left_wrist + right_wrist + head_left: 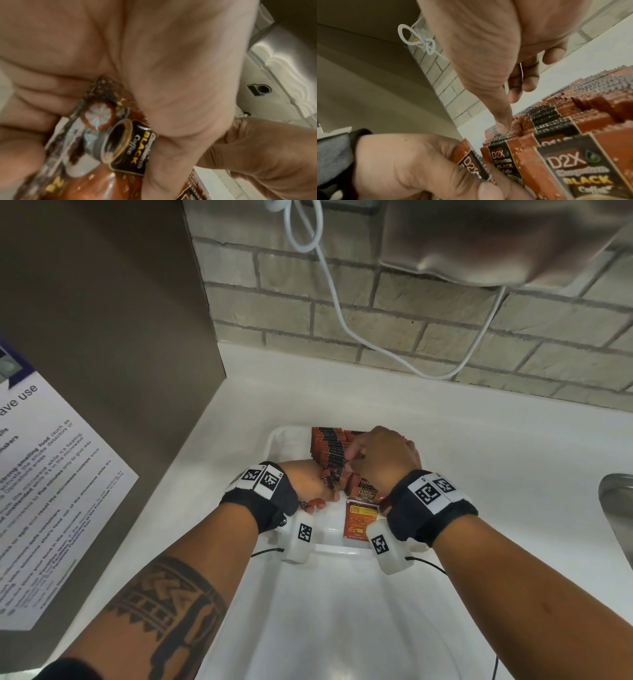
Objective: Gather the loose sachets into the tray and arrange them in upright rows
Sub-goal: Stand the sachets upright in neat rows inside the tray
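From the head view, your two hands meet over a white plastic tray (274,446) on a white desk (479,460), with rows of brown-and-black coffee sachets (329,445) standing upright at the tray's far end and one loose sachet (359,520) lying flat nearer you. Your left hand (308,484) curls around a sachet or two; your right hand (380,455) reaches down onto the standing rows, its fingertips hidden behind its own back. Judging by their look, these sachets are light, thin and glossy, so they will likely slip and flop; taking them by the crimped top edge seems safest. In the left wrist view, your palm fills most of the frame, and the held sachet (118,142), printed with a coffee cup and "BLACK Coffee", is pinched between thumb base and curled fingers; its lower part is cut off and blurred. In the right wrist view, your right thumb (501,121) presses down on the serrated tops of the rows, while the fingers (522,81) curl loosely behind and seem to nip one thin sachet edge, though that is hard to make out. Your left hand appears below, gripping a D2X sachet (471,162) beside the front row. How many sachets it holds cannot be told.
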Demonstrator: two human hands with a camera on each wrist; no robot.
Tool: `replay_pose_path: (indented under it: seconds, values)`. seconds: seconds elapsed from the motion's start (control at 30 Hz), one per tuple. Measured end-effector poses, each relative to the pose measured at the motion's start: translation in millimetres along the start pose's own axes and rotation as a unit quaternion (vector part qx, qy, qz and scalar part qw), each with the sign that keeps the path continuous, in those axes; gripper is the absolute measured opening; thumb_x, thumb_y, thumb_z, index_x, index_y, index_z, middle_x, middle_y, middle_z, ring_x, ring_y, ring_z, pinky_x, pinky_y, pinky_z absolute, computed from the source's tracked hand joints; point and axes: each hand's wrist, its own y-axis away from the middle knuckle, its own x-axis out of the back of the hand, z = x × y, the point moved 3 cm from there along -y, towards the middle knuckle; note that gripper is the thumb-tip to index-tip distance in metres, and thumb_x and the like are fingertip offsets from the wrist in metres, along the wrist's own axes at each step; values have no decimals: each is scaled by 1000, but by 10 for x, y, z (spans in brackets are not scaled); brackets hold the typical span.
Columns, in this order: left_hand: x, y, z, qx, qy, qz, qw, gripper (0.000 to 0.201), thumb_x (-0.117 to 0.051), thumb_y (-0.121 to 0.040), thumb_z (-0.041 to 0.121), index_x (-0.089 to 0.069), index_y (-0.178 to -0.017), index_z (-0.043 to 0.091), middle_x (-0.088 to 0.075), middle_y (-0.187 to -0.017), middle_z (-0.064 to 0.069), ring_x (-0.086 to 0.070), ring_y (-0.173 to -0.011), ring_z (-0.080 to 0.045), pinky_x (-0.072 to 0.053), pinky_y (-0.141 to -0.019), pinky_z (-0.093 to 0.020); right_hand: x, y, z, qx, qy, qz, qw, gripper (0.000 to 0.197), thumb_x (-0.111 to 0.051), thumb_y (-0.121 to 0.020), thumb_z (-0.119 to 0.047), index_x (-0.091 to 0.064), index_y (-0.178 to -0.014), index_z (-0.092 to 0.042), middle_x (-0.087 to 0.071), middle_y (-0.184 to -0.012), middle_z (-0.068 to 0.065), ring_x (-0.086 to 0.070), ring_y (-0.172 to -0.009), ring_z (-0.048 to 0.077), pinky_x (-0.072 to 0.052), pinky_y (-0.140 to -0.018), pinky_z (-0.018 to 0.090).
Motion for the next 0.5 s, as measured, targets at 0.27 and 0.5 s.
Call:
replay_pose_path:
  seconds: [0.27,0.5]
  values:
    - [15,42,53,-10,16,0,1000,15,-69,-94,26,-66,-91,11,-68,-78,-2,-58,-57,-13,-41,-39,-14,135,90,34,5,-16,22,1000,16,-63,-88,-26,-70,-78,-36,-57,-83,-21,-57,-98,12,-32,-94,40]
    - [13,77,39,-11,-11,-14,1000,17,-69,-93,32,-64,-84,18,-70,-80,3,-63,-65,-15,-44,-47,-18,229,496,77,68,-56,41,995,19,-63,-89,-18,-73,-79,-31,-61,-74,-22,-59,-75,4,-48,-78,28]
